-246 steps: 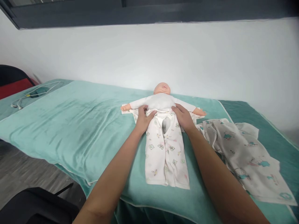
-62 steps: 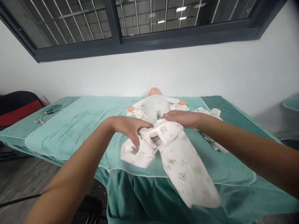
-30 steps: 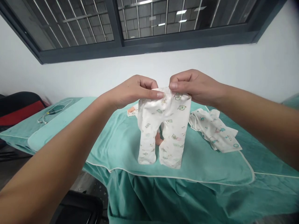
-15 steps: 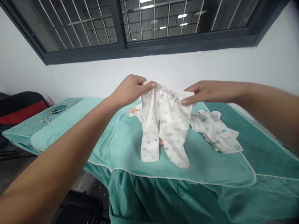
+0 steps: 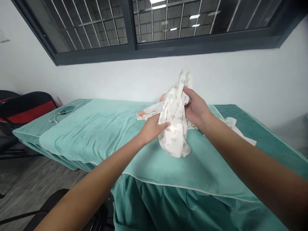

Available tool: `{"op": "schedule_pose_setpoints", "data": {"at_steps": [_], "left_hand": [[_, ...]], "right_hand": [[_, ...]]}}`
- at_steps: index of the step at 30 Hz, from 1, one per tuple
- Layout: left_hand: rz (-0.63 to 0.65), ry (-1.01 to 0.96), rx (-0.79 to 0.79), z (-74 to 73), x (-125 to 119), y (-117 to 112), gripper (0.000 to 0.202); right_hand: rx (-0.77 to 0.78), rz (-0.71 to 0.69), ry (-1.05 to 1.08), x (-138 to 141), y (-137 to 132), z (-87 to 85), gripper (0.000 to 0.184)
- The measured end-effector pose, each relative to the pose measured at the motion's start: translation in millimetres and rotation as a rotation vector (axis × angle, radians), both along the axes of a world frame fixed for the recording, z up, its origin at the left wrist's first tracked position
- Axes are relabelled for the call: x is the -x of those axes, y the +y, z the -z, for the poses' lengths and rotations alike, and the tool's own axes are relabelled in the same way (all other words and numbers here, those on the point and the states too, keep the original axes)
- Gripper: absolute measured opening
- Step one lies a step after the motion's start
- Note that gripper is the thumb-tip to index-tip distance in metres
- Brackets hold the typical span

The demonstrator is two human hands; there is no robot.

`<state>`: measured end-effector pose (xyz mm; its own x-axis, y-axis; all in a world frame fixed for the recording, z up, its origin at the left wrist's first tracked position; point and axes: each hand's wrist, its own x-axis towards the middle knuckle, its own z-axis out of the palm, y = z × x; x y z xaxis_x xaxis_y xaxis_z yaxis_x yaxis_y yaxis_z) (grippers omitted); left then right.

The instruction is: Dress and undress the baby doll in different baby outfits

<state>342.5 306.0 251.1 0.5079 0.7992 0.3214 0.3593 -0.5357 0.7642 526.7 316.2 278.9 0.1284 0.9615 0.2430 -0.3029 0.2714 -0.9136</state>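
White baby pants (image 5: 175, 128) with a small print hang bunched above the light green towel (image 5: 106, 128). My left hand (image 5: 154, 130) grips them low on their left side, thumb in front. Higher up, my right hand (image 5: 196, 107) is closed round the gathered cloth from the right. Behind the pants lies a doll (image 5: 141, 113) in a light printed top; one of its arms sticks out to the left, and most of its body is hidden. A second white printed garment (image 5: 237, 128) lies to the right, partly covered by my right forearm.
The towel lies over a bed with a dark green cover (image 5: 154, 205), against a white wall under a barred window (image 5: 156, 25). A coiled cable (image 5: 64, 110) rests on the far left end. Black and red chairs (image 5: 31, 107) stand at the left.
The pants were spread out by the waistband with both legs hanging down; now they are bunched together. My hands have come closer to each other, the left one lower. The view has shifted slightly.
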Motion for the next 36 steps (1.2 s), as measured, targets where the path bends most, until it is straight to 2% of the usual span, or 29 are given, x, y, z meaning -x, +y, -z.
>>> {"op": "schedule_pose_setpoints", "data": {"at_steps": [2,4,6,7,9,12,15,17,20,23,25,27,29,31,33,36], "left_hand": [[-0.059,-0.07,-0.097,13.8,9.1,-1.1,0.031],[-0.116,-0.213,-0.176,19.4,13.1,-0.6,0.032],[-0.187,-0.324,-0.144,22.2,13.3,2.8,0.029],[-0.234,-0.358,-0.112,24.5,12.8,5.9,0.026],[-0.335,-0.414,-0.072,32.6,12.6,15.3,0.025],[-0.453,-0.501,-0.026,52.9,17.5,35.7,0.024],[-0.567,-0.534,0.037,73.7,25.4,57.8,0.016],[-0.597,-0.532,0.053,82.4,27.4,68.3,0.018],[-0.559,-0.565,0.01,83.1,22.2,73.5,0.021],[-0.534,-0.584,-0.071,74.2,13.5,70.5,0.014],[-0.524,-0.502,-0.117,70.1,11.7,68.4,0.01],[-0.509,-0.355,-0.182,72.9,15.0,68.1,0.011],[-0.479,-0.197,-0.265,84.3,21.8,68.8,0.016],[-0.454,-0.054,-0.323,102.7,28.8,68.3,0.02],[-0.417,0.071,-0.32,123.7,33.3,64.5,0.022],[-0.331,0.193,-0.28,148.3,35.8,51.7,0.015]], "right_hand": [[0.171,-0.052,0.088,5.3,2.0,22.9,0.031],[0.368,-0.165,0.169,19.1,-5.6,54.5,0.026],[0.54,-0.342,0.186,37.2,-19.9,86.9,0.021],[0.588,-0.401,0.184,45.6,-27.7,100.6,0.018],[0.584,-0.515,0.195,57.7,-40.5,118.9,0.017],[0.461,-0.61,0.233,61.0,-47.5,124.7,0.022],[0.362,-0.632,0.218,57.3,-45.2,117.9,0.03],[0.309,-0.625,0.225,60.3,-42.6,112.7,0.042],[0.211,-0.563,0.369,77.5,-34.9,107.0,0.052],[0.151,-0.434,0.547,98.3,-18.1,107.5,0.051],[0.147,-0.321,0.615,106.4,-6.0,113.0,0.055],[0.183,-0.235,0.609,108.0,-0.4,122.0,0.063],[0.247,-0.197,0.522,103.7,-6.0,132.2,0.074],[0.296,-0.193,0.322,94.8,-23.1,140.8,0.082],[0.29,-0.214,-0.038,83.1,-47.9,145.8,0.082],[0.155,-0.235,-0.689,66.3,-85.8,148.0,0.067]]}}
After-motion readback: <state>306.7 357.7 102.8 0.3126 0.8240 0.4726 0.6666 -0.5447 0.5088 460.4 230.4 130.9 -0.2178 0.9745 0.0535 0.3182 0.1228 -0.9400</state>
